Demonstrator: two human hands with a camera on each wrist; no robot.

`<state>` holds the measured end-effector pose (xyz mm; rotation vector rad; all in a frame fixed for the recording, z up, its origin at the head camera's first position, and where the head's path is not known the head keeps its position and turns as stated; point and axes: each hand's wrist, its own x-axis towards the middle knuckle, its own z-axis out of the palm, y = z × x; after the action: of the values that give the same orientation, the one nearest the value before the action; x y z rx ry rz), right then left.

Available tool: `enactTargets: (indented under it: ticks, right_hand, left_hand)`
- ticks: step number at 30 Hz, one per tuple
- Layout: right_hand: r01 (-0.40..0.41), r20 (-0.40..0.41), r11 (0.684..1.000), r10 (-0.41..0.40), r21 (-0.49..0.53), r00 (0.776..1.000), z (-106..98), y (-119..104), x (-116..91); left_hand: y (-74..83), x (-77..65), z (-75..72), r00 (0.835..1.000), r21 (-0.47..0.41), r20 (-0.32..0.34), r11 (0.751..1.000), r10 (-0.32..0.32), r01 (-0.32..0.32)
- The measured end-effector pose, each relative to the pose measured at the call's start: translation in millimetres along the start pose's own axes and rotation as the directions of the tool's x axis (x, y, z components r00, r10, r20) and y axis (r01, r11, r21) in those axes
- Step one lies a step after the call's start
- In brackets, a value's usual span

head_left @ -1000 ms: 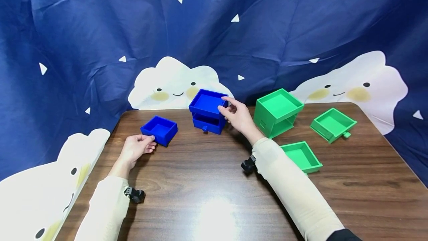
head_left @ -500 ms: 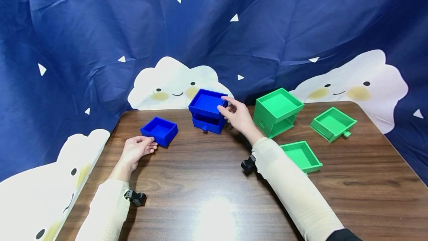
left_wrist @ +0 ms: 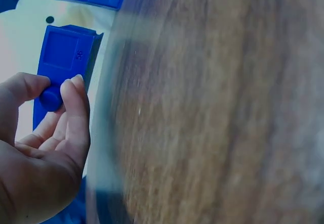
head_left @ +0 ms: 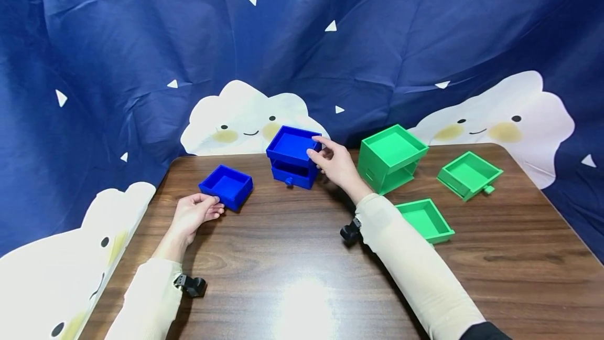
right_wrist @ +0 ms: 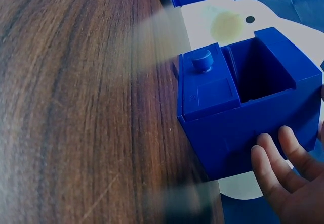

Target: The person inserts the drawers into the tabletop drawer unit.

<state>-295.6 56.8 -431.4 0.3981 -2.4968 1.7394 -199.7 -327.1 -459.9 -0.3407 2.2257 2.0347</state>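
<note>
My left hand (head_left: 195, 214) pinches the round knob (left_wrist: 50, 99) of a small blue drawer (head_left: 225, 182) between thumb and fingertips. That drawer is at the left of the table, its open top facing up. To its right is a blue mini cabinet (head_left: 293, 146) with a shallow tray top. One blue drawer (right_wrist: 210, 87) sits in its lower slot, knob outward; the slot above it shows dark and hollow. My right hand (head_left: 336, 164) holds the cabinet by its right side, thumb and index finger over the tray's rim, other fingertips against the side wall (right_wrist: 238, 143).
A green cabinet (head_left: 394, 153) with a bare slot stands behind my right forearm. Two green drawers lie loose: one (head_left: 471, 174) at the far right, another (head_left: 427, 219) partly hidden by the sleeve. A dark blue curtain (head_left: 292, 41) hangs behind the wooden table (head_left: 264, 256).
The left hand and its blue drawer have shifted very slightly right and toward me. The right hand and the blue cabinet have stayed in place.
</note>
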Motion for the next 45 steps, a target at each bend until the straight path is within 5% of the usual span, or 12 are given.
enactTargets:
  ticks: [45]
  right_hand:
    - [0.01, -0.009, 1.0, -0.01, 0.008, 1.0, 0, -1, 1]
  left_hand:
    - [7.3, -16.0, 56.1, 0.996, -0.012, 0.021, 0.997, 0.082, -0.081]
